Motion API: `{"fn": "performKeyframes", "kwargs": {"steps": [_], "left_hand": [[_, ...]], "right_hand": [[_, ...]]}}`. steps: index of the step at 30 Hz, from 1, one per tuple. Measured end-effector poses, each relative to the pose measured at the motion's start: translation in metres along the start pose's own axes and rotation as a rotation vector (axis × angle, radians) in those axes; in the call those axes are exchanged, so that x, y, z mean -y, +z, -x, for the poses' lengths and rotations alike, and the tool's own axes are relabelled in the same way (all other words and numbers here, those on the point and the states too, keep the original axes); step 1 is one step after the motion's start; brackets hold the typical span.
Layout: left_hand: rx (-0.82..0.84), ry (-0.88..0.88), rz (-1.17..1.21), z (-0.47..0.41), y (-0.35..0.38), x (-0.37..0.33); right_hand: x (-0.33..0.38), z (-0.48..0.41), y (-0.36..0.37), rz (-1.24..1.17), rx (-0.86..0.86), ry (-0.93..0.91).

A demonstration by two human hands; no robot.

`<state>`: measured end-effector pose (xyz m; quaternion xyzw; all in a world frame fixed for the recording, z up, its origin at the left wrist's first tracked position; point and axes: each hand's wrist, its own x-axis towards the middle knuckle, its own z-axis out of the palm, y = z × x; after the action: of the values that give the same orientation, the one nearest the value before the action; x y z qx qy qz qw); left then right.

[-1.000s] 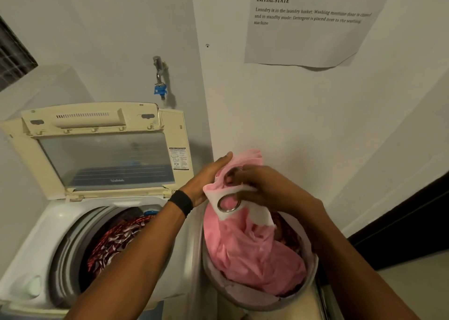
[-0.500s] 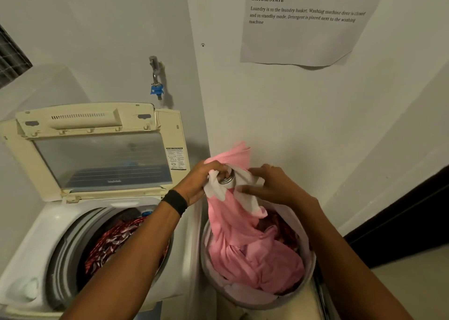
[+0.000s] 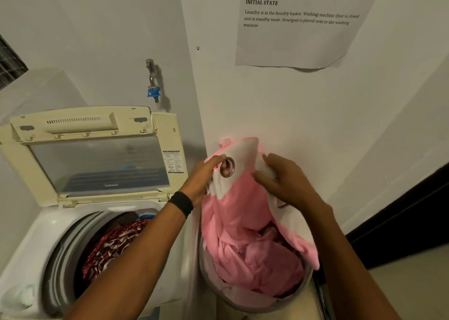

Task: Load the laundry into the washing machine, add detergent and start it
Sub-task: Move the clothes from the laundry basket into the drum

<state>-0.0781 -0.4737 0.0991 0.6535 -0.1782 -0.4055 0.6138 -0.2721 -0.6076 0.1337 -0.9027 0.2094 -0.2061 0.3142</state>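
A pink and white curtain (image 3: pixel 243 212) with a metal ring (image 3: pixel 227 167) rises out of the round laundry basket (image 3: pixel 245 304) at the lower middle. My left hand (image 3: pixel 202 178) grips the white top band beside the ring. My right hand (image 3: pixel 279 181) grips the same band further right, so the cloth is stretched between both hands. To the left stands the top-loading washing machine (image 3: pixel 29 247) with its lid (image 3: pixel 97 164) raised. A red patterned cloth (image 3: pixel 109 244) lies in its drum. No detergent is in view.
The basket stands tight against the white wall (image 3: pixel 267 106) and the machine's right side. A tap with a blue fitting (image 3: pixel 153 92) hangs above the lid. A printed sheet (image 3: pixel 298 23) is stuck on the wall. A dark door edge (image 3: pixel 401 217) lies at the right.
Both hands have lifted the top of the curtain higher out of the basket and moved apart, spreading the white band. The ring now faces the camera.
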Motion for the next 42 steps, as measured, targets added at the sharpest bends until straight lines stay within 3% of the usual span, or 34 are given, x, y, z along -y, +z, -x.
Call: {"fn": "performKeyframes", "kwargs": {"steps": [4,9,14,20,26,31,36,42], "left_hand": [[0.09,-0.063,0.123,0.005,0.017,0.008],[0.177,-0.101,0.094,0.008,0.017,0.011],[0.194,-0.094,-0.14,0.008,0.013,0.009],[0.12,-0.07,-0.345,0.008,0.011,0.005],[0.02,0.003,-0.188,-0.002,0.007,0.0],[0.02,0.04,-0.22,-0.003,-0.002,0.004],[0.127,-0.017,-0.21,0.002,-0.003,0.009],[0.315,-0.051,-0.108,0.013,0.004,0.017]], "right_hand": [[0.014,-0.001,0.029,0.064,0.195,-0.04],[0.01,-0.003,0.052,0.138,0.304,0.02],[-0.001,0.005,0.06,0.161,0.376,-0.008],[-0.011,0.012,0.065,0.33,0.386,-0.087],[-0.017,0.035,0.072,-0.079,0.274,-0.006],[-0.034,0.041,0.049,-0.036,0.198,0.102],[-0.013,0.015,0.019,-0.024,0.343,-0.161],[0.003,-0.016,0.02,-0.001,0.129,-0.029]]}}
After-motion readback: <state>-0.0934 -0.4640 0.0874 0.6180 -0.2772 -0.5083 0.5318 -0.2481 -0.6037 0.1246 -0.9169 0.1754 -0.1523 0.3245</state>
